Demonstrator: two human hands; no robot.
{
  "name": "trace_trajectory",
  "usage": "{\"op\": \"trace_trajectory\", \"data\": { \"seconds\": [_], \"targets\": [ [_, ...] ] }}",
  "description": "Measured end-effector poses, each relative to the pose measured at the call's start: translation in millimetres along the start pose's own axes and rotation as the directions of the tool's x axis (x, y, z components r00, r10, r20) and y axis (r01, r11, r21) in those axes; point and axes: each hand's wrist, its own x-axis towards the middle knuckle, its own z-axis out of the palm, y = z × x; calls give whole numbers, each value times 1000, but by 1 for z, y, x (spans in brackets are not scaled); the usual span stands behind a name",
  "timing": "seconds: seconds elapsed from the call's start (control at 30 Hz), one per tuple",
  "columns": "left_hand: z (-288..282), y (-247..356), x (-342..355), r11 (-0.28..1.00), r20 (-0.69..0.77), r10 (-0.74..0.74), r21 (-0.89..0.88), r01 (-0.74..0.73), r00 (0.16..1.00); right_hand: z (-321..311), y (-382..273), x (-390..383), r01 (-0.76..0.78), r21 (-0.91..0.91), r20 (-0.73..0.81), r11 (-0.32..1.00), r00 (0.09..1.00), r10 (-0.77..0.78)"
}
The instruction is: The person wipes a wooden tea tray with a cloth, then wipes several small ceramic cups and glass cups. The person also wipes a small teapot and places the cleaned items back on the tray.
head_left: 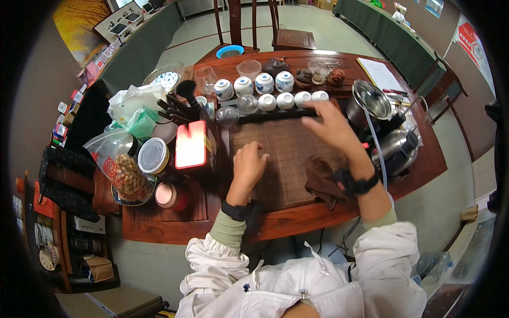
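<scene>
My left hand hovers over or rests on the left part of a bamboo tea mat, fingers loosely bent and apart, holding nothing visible. My right hand is raised with fingers spread, just in front of a row of small white cups; touching cannot be told. Behind them stand blue-and-white cups and a dark teapot. Two clear glass vessels sit at the row's left. A crumpled brown cloth lies below my right hand.
Left are a red-topped box, lidded jar, nut bag, pink-lidded container, plastic bags. Right are a pot with tube, steel kettle, notepad. Wooden chairs stand beyond the table.
</scene>
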Motion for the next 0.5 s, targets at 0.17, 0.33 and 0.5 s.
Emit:
{"op": "trace_trajectory", "data": {
  "seconds": [0.17, 0.33, 0.5],
  "targets": [
    [-11, 7, -3, 998, 37, -64, -2, 64, 997, 21, 9, -121, -351, -226, 179, 909, 902, 393],
    [-23, 11, -27, 993, 55, -85, 87, 80, 995, 44, 6, -148, -297, -280, 229, 913, 903, 364],
    [-38, 4, -52, 974, 72, -176, 159, 163, 982, 47, 9, -152, -297, -273, 220, 915, 907, 359]
  ]
}}
